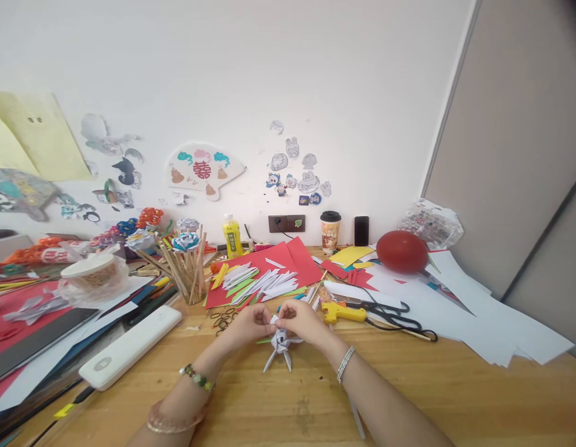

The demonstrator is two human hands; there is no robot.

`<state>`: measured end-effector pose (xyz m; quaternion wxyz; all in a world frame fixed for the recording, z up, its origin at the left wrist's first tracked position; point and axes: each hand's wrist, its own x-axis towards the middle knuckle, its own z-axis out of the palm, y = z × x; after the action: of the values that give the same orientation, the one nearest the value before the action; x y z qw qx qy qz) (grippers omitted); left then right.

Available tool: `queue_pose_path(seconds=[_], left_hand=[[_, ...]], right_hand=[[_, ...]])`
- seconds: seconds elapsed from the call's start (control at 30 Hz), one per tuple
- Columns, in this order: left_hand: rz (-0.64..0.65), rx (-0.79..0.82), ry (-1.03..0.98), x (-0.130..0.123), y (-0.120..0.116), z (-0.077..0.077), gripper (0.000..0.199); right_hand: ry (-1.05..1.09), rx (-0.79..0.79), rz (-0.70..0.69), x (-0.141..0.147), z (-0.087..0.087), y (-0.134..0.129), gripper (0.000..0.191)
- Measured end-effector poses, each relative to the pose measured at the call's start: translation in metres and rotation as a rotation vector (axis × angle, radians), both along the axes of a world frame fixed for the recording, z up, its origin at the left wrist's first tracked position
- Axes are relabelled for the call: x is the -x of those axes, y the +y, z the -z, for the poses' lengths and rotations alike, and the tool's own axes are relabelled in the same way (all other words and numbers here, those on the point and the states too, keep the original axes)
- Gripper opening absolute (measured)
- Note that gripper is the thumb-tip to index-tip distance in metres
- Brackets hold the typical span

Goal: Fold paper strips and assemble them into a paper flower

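The left hand [248,324] and the right hand [302,320] are both pinching the far tip of a white folded-paper piece [281,341], which is spreading its narrow points over the wooden table [250,410]

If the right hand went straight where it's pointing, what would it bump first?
Past the white folded-paper piece it holds, the right hand would probably bump the left hand, though depth is unclear.
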<state>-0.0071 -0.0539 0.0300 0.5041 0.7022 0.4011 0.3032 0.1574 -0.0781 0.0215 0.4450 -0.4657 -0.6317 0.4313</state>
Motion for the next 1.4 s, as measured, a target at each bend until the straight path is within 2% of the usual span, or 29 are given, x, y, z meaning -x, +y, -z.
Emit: queue_pose_path(seconds=[0.13, 0.27, 0.47, 0.63, 0.9, 1.13, 1.27, 1.4], left_hand=[[0.007, -0.011, -0.021, 0.000, -0.003, -0.003, 0.037], [0.050, -0.023, -0.055, -0.001, -0.002, -0.002, 0.036], [0.076, -0.171, -0.004, 0.000, 0.000, 0.000, 0.029], [0.064, -0.283, 0.024, 0.000, -0.002, -0.006, 0.024], [-0.050, -0.360, 0.061, -0.001, 0.000, -0.001, 0.020], [-0.014, -0.292, 0.065, -0.005, -0.004, -0.002, 0.016], [-0.046, -0.265, 0.080, -0.008, -0.007, -0.006, 0.013], [-0.097, -0.324, 0.103, -0.011, -0.011, -0.008, 0.009]], right_hand=[[-0.096, -0.045, 0.010, -0.004, -0.007, -0.003, 0.006], [-0.111, -0.057, -0.061, -0.009, -0.012, -0.003, 0.010], [-0.029, -0.032, -0.068, -0.010, -0.013, -0.001, 0.014], [0.104, -0.020, -0.147, -0.011, -0.012, -0.001, 0.018], [0.000, -0.158, -0.068, -0.009, -0.003, 0.004, 0.010], [-0.146, -0.128, -0.017, -0.011, -0.008, 0.001, 0.007], [-0.282, -0.262, 0.011, -0.009, -0.016, -0.003, 0.011], [-0.411, -0.443, -0.011, -0.009, -0.020, -0.003, 0.013]])
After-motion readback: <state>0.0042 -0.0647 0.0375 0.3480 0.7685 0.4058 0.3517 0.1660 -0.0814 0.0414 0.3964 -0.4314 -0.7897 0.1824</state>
